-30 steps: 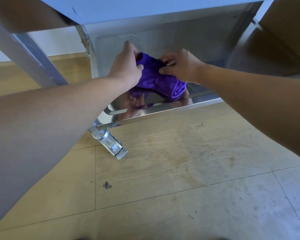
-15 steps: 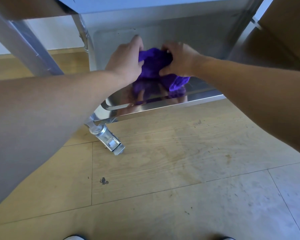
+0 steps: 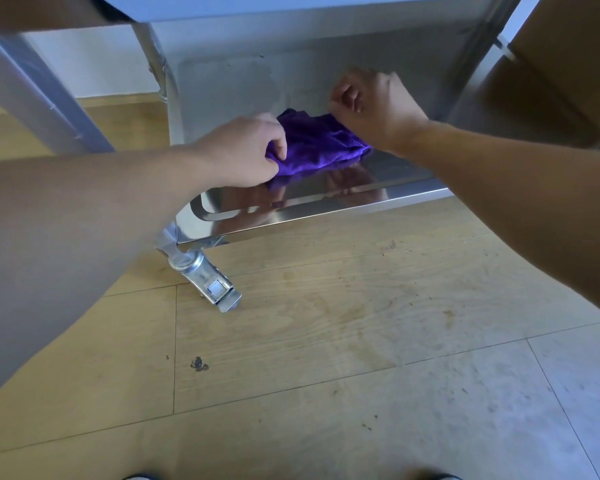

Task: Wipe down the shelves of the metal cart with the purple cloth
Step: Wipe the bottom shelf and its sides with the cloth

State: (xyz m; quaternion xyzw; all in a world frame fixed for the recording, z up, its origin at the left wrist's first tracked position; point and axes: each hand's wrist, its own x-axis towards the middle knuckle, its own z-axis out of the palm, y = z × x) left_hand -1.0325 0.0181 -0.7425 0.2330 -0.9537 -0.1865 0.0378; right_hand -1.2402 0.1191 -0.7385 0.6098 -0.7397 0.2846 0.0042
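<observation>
A purple cloth (image 3: pixel 317 147) lies bunched on the bottom shelf (image 3: pixel 326 202) of the shiny metal cart, whose surface mirrors it. My left hand (image 3: pixel 246 152) pinches the cloth's near left edge. My right hand (image 3: pixel 374 109) is on its far right side, fingers curled; its grip on the cloth is hidden under the palm. The shelf above crosses the top of the view and hides the far part of the bottom shelf.
A locked metal caster (image 3: pixel 208 282) sits under the cart's near left corner. Cart posts (image 3: pixel 160 81) rise at the left. A cardboard box (image 3: pixel 565 64) stands at the right. Wooden floor (image 3: pixel 326 358) with scuffs and a dark speck lies in front.
Both hands were together on the bunched cloth. They have spread apart, the left toward me and the right farther back and right, and the cloth is stretched wider.
</observation>
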